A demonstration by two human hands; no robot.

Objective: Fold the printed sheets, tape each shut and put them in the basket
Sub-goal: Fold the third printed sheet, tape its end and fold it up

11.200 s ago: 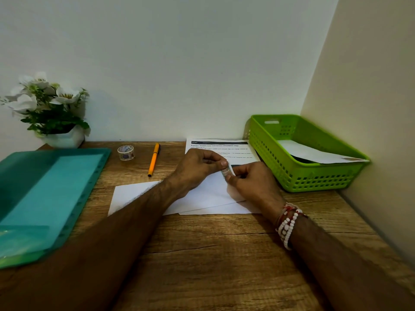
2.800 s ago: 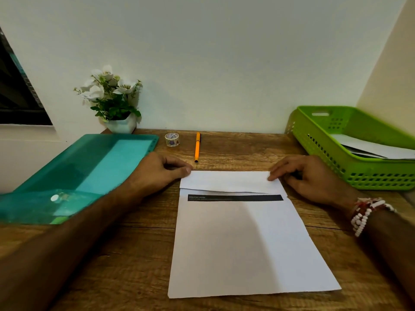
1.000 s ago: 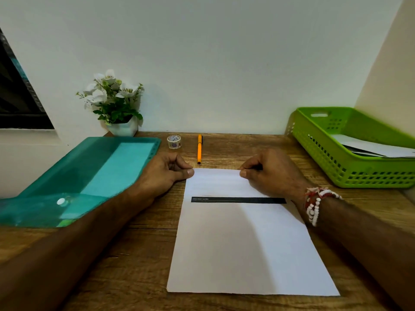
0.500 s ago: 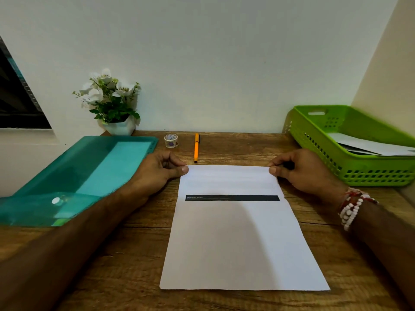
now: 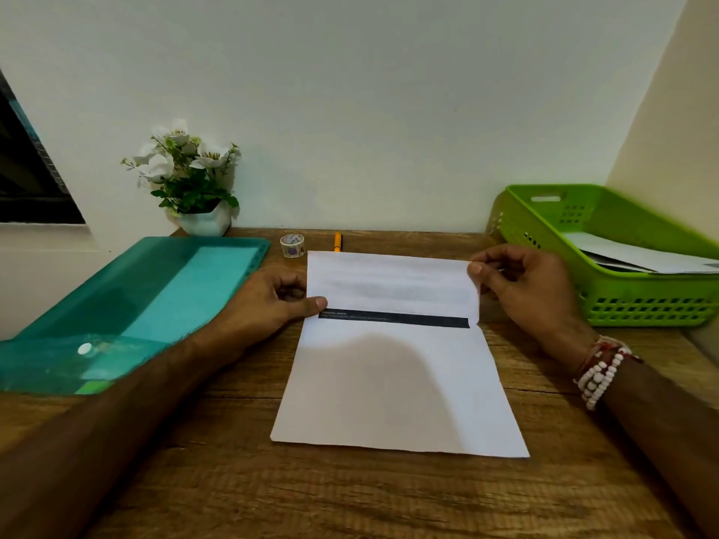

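A wooden bench [image 5: 389, 499] set into a corner of pale walls fills my view. At its centre lies the printed sheet [image 5: 393, 387], its far end turned over toward me as a flap that stops just short of a dark printed band. The left hand [image 5: 272, 301] has its grip pinched on the flap's left edge, thumb on top. The right hand [image 5: 525, 285] pinches the flap's right edge near its upper corner.

I judge this sheet to be at its first fold: no crease pressed, no tape on it. The tape roll [image 5: 292, 245] stands untouched just above the sheet, beside an orange pen [image 5: 337, 241]. At the right of the frame the green basket [image 5: 642, 305] already holds white folded papers [image 5: 642, 256], so some of the work looks done. A teal folder [image 5: 155, 297] lies at the left and a flower pot [image 5: 202, 223] at the upper left. I cannot tell whether more sheets wait.
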